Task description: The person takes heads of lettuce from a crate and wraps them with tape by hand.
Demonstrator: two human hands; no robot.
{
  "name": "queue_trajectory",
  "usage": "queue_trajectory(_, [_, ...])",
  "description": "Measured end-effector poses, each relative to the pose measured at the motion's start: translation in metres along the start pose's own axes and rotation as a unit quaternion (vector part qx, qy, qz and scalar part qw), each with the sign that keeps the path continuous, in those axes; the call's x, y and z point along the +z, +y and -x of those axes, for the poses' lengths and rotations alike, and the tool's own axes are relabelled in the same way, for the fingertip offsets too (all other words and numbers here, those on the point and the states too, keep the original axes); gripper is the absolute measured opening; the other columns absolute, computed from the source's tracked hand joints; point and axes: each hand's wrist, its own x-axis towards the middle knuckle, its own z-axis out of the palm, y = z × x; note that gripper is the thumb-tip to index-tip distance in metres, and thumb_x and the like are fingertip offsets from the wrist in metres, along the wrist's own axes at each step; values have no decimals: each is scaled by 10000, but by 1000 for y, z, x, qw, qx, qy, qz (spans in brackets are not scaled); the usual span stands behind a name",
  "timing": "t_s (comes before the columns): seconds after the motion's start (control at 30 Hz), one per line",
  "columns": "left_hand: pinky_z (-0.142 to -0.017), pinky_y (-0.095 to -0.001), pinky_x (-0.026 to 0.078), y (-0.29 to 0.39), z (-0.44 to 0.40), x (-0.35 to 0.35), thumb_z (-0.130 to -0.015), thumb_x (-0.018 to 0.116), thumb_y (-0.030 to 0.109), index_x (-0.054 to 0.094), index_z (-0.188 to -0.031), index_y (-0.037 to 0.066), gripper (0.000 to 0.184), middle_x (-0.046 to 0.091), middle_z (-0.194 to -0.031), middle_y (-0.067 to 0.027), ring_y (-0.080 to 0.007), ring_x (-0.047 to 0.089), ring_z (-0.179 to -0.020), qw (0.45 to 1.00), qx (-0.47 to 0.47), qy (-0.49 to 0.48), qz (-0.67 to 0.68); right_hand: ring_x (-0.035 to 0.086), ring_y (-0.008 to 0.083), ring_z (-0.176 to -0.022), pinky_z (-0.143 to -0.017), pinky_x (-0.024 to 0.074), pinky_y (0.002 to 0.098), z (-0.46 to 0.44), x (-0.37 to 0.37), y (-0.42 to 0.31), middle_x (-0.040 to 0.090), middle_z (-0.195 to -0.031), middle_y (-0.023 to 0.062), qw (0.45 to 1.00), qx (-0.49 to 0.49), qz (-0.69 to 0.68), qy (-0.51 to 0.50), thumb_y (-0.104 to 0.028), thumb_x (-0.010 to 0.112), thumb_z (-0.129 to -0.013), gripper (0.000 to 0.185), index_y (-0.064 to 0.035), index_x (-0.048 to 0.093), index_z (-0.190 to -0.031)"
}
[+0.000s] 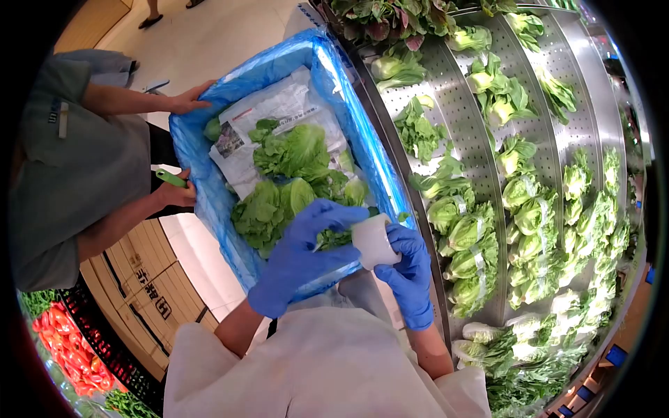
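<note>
Head view: in shop with pale floor [258,24], beside perforated metal shelf [446,83] of leafy greens [470,240]. Grasping white roll [374,242] between curled fingers of left hand [303,247] and right hand [410,273], over near end of blue-lined crate [376,150]. Broad side facing camera; long axis unclear.

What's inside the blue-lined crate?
Leafy greens on printed paper, with a round green item at the far left corner. The paper and greens hide whatever lies beneath; the gloved hands block part of the near end.
</note>
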Motion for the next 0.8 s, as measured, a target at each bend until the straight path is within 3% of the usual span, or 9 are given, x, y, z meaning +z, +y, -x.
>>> queue_trajectory(0.07, [-745,-281,448,3,-3,9,-699,666,-21,598,-977,50,295,570,-905,-66,-166,560,-860,997,18,-8,-72,462,251,-1059,-935,342,359,-2,0,-1,481,-1063,113,1000,-10,12,5,42,693,-638,366,-5,507,-950])
queue_trajectory(0.27, [-671,-290,450,-17,4,15,-710,658,-14,523,-796,14,163,547,-783,-80,-195,554,-711,999,16,9,-48,479,237,-1016,-903,363,332,1,6,-3,493,-1030,123,999,15,21,43,1,715,-634,373,-5,504,-942])
queue_trajectory(0.4, [-663,-292,448,-17,5,19,-741,615,-28,502,-836,17,154,531,-757,-90,-205,547,-702,994,12,-4,-112,484,236,-958,-874,380,331,1,5,2,485,-1007,129,994,42,95,44,-24,735,-620,368,-11,492,-896])
queue_trajectory(0.5, [-660,-289,447,-18,7,18,-782,558,-24,471,-865,13,125,515,-735,-76,-189,533,-689,992,45,48,-112,487,237,-931,-863,384,334,0,6,-1,484,-986,132,995,57,74,42,-46,747,-610,370,-22,476,-860])
queue_trajectory(0.6, [-658,-273,438,-21,8,14,-828,508,-4,457,-860,11,62,507,-749,-56,-143,512,-703,998,-51,31,-3,488,237,-919,-854,390,335,2,5,9,492,-987,135,993,-6,115,28,-52,748,-609,360,-33,468,-834])
queue_trajectory(0.63, [-664,-263,419,-15,7,13,-830,487,4,457,-844,20,37,494,-760,-45,-129,484,-694,988,-128,33,74,488,237,-919,-854,390,335,0,5,11,492,-987,135,993,-9,115,25,-52,748,-609,360,-33,468,-834])
queue_trajectory(0.67, [-670,-253,400,-12,7,12,-831,465,11,456,-828,28,20,482,-771,-34,-114,456,-686,967,-206,35,149,487,219,-914,-841,396,327,0,6,13,494,-997,132,993,6,110,29,-68,740,-631,342,-32,472,-841])
queue_trajectory(0.73, [-668,-248,396,-25,10,10,-842,467,29,458,-836,31,11,482,-765,-35,-110,449,-680,961,-218,34,169,485,201,-910,-827,402,319,4,10,19,495,-1007,129,994,25,101,32,-84,731,-653,326,-31,476,-848])
queue_trajectory(0.8, [-666,-244,391,-37,13,10,-853,469,47,459,-844,33,20,482,-759,-36,-106,442,-673,955,-223,34,193,484,158,-924,-815,409,294,5,11,31,503,-1033,108,966,241,-88,11,-160,702,-717,303,-23,488,-882])
